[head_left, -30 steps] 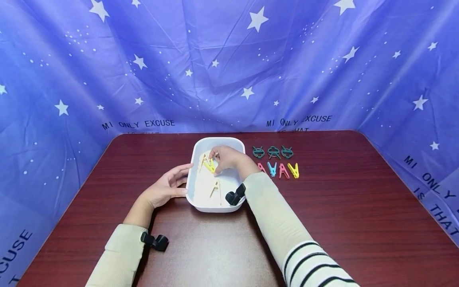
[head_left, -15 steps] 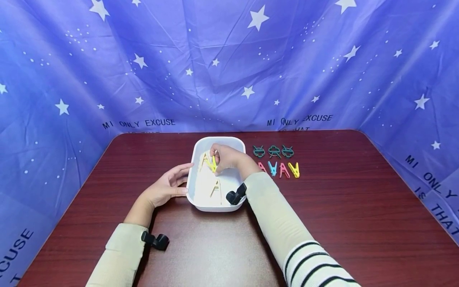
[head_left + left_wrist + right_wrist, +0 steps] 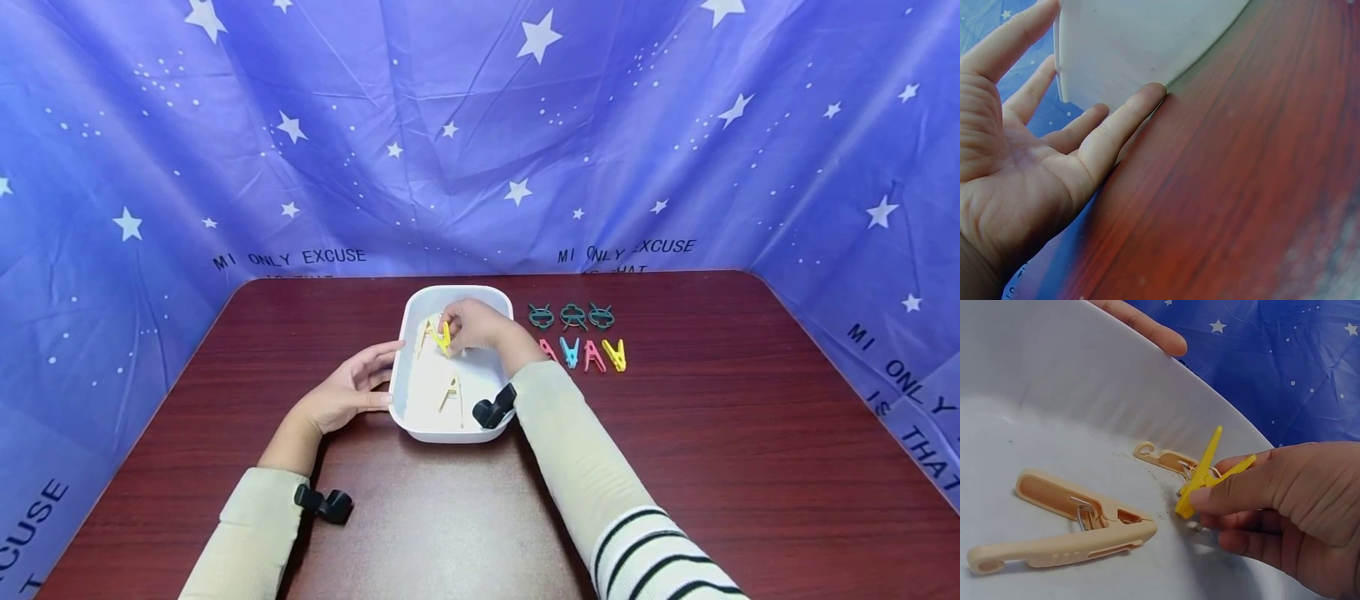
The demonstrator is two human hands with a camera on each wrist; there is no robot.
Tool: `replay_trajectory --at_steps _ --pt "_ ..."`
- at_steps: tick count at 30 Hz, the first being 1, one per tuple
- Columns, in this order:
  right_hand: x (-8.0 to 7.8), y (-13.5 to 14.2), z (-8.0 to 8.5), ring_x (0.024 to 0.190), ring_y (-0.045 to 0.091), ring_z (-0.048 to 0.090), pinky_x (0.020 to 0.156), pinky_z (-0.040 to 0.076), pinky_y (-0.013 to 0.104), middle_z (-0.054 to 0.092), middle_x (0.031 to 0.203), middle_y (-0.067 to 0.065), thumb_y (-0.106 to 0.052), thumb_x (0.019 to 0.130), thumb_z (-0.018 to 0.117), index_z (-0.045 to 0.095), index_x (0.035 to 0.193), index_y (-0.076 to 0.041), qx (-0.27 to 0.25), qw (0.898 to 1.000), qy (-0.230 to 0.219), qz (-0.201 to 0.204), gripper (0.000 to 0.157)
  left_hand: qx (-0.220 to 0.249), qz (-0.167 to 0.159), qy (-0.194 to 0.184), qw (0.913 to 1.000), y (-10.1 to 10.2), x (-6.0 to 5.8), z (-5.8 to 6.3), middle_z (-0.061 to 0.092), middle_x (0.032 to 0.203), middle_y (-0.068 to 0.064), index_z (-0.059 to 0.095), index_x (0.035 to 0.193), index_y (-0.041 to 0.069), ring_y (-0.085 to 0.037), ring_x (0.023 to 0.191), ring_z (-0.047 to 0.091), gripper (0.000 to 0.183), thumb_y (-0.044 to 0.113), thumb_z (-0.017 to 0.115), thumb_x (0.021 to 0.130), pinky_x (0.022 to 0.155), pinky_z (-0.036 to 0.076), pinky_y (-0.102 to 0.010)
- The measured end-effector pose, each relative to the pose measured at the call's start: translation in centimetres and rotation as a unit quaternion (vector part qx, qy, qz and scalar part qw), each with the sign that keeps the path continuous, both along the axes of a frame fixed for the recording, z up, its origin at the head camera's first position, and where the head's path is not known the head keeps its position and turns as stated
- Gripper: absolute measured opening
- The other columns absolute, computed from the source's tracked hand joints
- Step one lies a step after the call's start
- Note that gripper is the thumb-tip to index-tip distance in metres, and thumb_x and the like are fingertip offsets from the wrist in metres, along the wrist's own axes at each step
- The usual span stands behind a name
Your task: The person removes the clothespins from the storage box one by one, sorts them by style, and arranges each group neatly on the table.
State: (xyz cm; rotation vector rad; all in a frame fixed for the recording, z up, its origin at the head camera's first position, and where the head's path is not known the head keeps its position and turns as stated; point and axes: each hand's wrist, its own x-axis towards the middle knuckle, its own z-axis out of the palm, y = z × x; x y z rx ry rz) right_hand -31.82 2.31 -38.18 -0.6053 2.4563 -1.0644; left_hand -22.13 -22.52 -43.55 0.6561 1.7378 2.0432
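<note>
Inside the white plastic tub (image 3: 411, 412), my right hand (image 3: 472, 325) pinches a yellow clothespin (image 3: 1200, 478) between thumb and fingers, its handle ends pointing up in the right wrist view. Just behind it lies a beige clothespin (image 3: 1166, 459), partly hidden by the yellow one and my fingers. A second beige clothespin (image 3: 1079, 525) lies on the tub floor nearer the front. My left hand (image 3: 352, 387) touches the tub's left side with spread, nearly straight fingers (image 3: 1125, 122). The left wrist view shows those fingertips right at the tub's outer wall.
Right of the tub, a row of pink, blue and yellow clothespins (image 3: 592, 357) lies on the dark red wooden table (image 3: 712, 433). Behind them sit three green wire-handled clips (image 3: 572, 317). A blue star-patterned curtain (image 3: 465, 150) closes off the back and sides.
The yellow clothespin has shifted slightly and turned in my right fingers, staying near the far beige clothespin. My left hand and the tub have hardly moved.
</note>
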Motion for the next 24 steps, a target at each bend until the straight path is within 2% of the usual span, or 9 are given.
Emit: replay_trajectory --at_steps 5,9,12,15,20,24 --pt "-0.1 0.1 -0.1 0.061 0.014 0.057 0.055 0.047 0.023 0.063 0.08 0.004 0.002 0.081 0.075 0.067 0.101 -0.002 -0.024 1.0 0.013 -0.012 0.021 0.004 -0.005 0.0 1.0 0.0 0.0 0.1 0.025 0.151 -0.029 0.028 0.151 0.001 -0.03 0.125 0.047 0.081 -0.008 0.071 0.082 0.093 0.051 -0.035" --pt "-0.1 0.1 -0.2 0.066 0.017 0.061 0.062 0.053 0.026 0.068 0.082 0.007 0.001 0.085 0.072 0.068 0.108 0.001 -0.086 0.996 -0.004 -0.024 0.024 0.005 -0.006 -0.001 1.0 -0.1 0.1 0.0 0.029 0.15 -0.026 0.029 0.15 0.002 -0.03 0.125 0.047 0.08 -0.008 0.071 0.083 0.092 0.051 -0.035" --pt "-0.2 0.1 0.1 0.072 0.02 0.065 0.069 0.057 0.031 0.069 0.086 0.01 0.001 0.087 0.069 0.066 0.115 0.003 -0.138 0.99 -0.024 -0.031 0.028 0.005 -0.003 0.0 1.0 -0.2 0.1 0.1 0.03 0.149 -0.025 0.029 0.15 0.002 -0.029 0.125 0.048 0.08 -0.007 0.071 0.082 0.092 0.052 -0.035" --pt "-0.2 0.1 0.5 0.075 0.021 0.067 0.074 0.058 0.035 0.069 0.09 0.012 0.0 0.088 0.069 0.065 0.12 0.002 -0.164 0.985 -0.029 -0.033 0.031 0.008 -0.004 0.0 1.0 -0.1 0.2 0.1 0.029 0.149 -0.026 0.029 0.15 0.001 -0.03 0.125 0.048 0.081 -0.006 0.072 0.082 0.092 0.052 -0.035" --pt "0.1 0.4 1.4 0.077 0.021 0.067 0.079 0.057 0.04 0.069 0.092 0.014 0.0 0.09 0.067 0.063 0.125 0.002 -0.177 0.983 -0.029 -0.04 0.035 0.007 -0.008 0.004 0.9999 -0.1 0.1 -0.1 0.03 0.149 -0.025 0.029 0.15 0.002 -0.031 0.125 0.048 0.08 -0.008 0.07 0.082 0.092 0.051 -0.036" --pt "0.5 0.9 2.2 0.081 0.026 0.067 0.083 0.055 0.047 0.068 0.092 0.013 -0.002 0.093 0.064 0.06 0.131 -0.001 -0.186 0.981 -0.028 -0.046 0.038 0.004 -0.007 0.008 0.9999 -0.1 0.1 -0.2 0.033 0.149 -0.023 0.03 0.15 0.002 -0.031 0.125 0.048 0.079 -0.009 0.069 0.083 0.092 0.051 -0.036"
